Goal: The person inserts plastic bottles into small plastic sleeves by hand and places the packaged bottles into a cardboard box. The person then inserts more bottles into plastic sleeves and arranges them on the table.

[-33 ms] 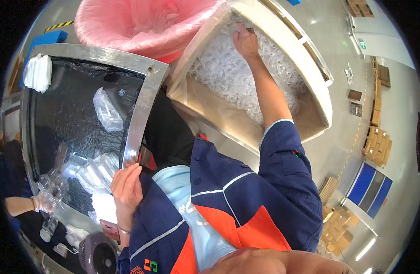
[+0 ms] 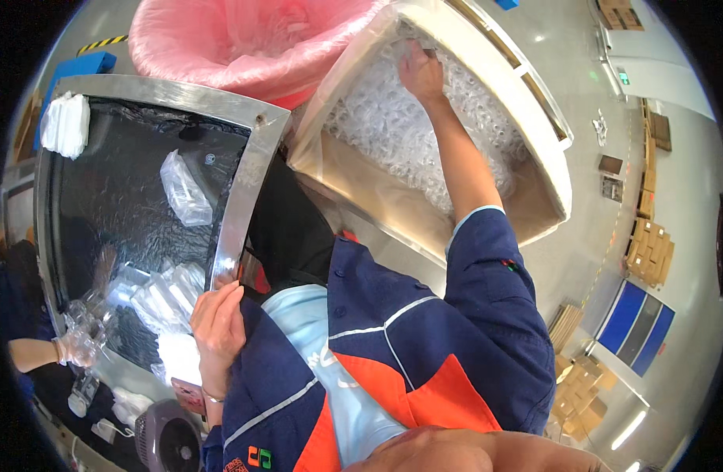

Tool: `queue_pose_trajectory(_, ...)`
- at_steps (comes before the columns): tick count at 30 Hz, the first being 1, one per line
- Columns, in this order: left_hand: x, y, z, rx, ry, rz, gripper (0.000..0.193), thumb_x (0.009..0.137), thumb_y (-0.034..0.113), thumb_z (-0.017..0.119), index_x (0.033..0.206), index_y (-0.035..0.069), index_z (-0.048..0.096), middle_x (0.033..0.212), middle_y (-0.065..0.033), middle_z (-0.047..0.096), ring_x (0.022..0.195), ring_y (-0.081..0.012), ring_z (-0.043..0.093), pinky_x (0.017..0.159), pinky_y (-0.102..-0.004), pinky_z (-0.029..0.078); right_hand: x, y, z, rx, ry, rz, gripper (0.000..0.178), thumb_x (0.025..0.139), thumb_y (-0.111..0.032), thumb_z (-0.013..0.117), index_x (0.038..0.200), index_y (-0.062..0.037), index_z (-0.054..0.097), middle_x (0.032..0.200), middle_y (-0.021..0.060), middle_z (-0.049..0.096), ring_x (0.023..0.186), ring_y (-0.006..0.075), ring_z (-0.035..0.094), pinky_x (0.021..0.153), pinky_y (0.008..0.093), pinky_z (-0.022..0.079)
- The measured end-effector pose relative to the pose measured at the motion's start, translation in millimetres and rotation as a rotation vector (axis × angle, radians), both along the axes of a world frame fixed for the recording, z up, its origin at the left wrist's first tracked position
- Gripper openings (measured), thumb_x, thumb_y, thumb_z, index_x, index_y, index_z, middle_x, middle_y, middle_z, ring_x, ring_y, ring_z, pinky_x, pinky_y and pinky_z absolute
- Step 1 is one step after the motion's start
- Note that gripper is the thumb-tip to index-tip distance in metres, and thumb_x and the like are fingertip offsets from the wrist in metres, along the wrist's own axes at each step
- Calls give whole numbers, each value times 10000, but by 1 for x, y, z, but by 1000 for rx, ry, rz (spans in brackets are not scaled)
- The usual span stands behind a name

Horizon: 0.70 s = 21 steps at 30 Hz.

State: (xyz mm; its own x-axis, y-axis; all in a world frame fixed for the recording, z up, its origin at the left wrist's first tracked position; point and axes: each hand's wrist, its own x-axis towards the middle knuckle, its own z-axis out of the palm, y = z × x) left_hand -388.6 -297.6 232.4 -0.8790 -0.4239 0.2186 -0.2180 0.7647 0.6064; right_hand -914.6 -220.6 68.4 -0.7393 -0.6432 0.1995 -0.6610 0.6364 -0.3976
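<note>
Black-topped table (image 2: 125, 216), grey floor (image 2: 578, 86)
Left grip (image 2: 218, 324) by the rim (image 2: 247, 173), right grip (image 2: 422, 76) among clear pieces (image 2: 385, 130); I can't tell whether either's closed.

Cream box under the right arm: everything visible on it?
Open-topped cream box with a broad, smooth rim and what looks like clear film lining; its near inner wall looks tan. The edges look curved, perhaps from the fisheye. Inside lies a heap of small clear plastic pieces, many ring-like. It stands ahead of the person, right of the pink-lined bin; whether they touch is unclear. The right grip reaches in over the heap, fingertips hard to make out.
</note>
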Motion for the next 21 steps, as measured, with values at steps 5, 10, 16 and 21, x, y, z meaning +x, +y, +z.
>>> queue_pose_trajectory(5, 2, -2, -1, 0, 4, 0, 267, 732, -120, 617, 981, -30, 654, 962, -147, 673, 832, -299, 658, 725, -396, 524, 7, -5, -7, 137, 96, 10, 500, 755, -269, 642, 1213, -138, 492, 989, 171, 659, 1093, 351, 545, 852, 662, 375)
queue_pose_trajectory(10, 4, -2, -3, 6, 9, 6, 264, 731, -115, 624, 978, -28, 655, 961, -145, 674, 836, -296, 658, 730, -397, 523, 7, -3, -11, 160, 94, 17, 484, 776, -304, 626, 1210, -132, 497, 1040, 177, 649, 1158, 343, 505, 895, 665, 357)
queue_pose_trajectory(16, 6, -4, 1, 6, 15, 10, 254, 729, -119, 625, 968, -38, 654, 950, -145, 673, 830, -297, 657, 724, -393, 523, -29, 23, -4, -116, -95, -9, 404, 813, -320, 602, 1155, -105, 601, 1068, 154, 658, 1083, 328, 573, 935, 501, 423)
queue_pose_trajectory(21, 9, -4, 1, -19, 32, 20, 254, 725, -124, 619, 963, -40, 653, 951, -148, 670, 819, -302, 655, 713, -393, 521, -9, 27, -11, -233, -278, -80, 332, 836, -278, 596, 1105, -98, 673, 1120, 160, 655, 1041, 301, 620, 915, 355, 474)
